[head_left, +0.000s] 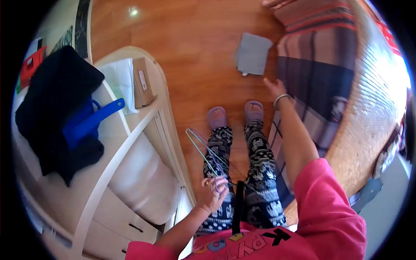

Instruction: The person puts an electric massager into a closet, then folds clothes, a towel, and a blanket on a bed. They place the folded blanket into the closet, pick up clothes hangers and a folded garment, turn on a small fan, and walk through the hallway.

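My left hand (214, 194) is closed around thin clothes hangers (203, 149), one teal and one purple, which hang in front of my patterned trousers. My right hand (274, 88) is stretched forward beside the plaid cover, with its fingers apart and nothing in them. A little beyond its fingertips, a folded grey cloth (253, 54) lies on the wooden floor, apart from the hand.
On my left, a cream cabinet (104, 171) holds black fabric (56, 104), a blue handled item (93, 119) and a cardboard box (143, 82). At right stands furniture under a plaid cover (318, 73), beside a shiny tan surface (372, 95). My slippered feet are on the wooden floor (190, 56).
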### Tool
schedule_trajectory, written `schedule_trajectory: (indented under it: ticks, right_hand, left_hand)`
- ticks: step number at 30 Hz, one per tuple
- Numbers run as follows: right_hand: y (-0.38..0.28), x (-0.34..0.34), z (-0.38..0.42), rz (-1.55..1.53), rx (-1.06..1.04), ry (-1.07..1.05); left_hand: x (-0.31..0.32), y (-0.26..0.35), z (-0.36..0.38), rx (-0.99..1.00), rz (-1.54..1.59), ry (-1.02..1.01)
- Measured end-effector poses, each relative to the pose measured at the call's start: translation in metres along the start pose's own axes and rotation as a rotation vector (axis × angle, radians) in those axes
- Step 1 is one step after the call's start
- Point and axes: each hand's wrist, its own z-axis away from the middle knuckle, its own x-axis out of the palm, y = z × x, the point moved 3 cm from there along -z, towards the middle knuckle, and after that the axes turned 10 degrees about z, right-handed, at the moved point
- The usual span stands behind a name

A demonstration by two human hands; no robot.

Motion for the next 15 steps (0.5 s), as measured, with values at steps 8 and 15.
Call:
schedule_trajectory:
  ticks: [8,15]
  right_hand:
    - [-0.040,0.107,-0.171,-0.035,0.114,0.222]
    - [-0.095,0.095,-0.090,-0.821,-0.153,-0.526]
  left_hand:
    - [-0.029,-0.003,-0.025,-0.095,0.069,0.016]
    - [-0.045,0.020,-0.047,-0.047,0.019,0.042]
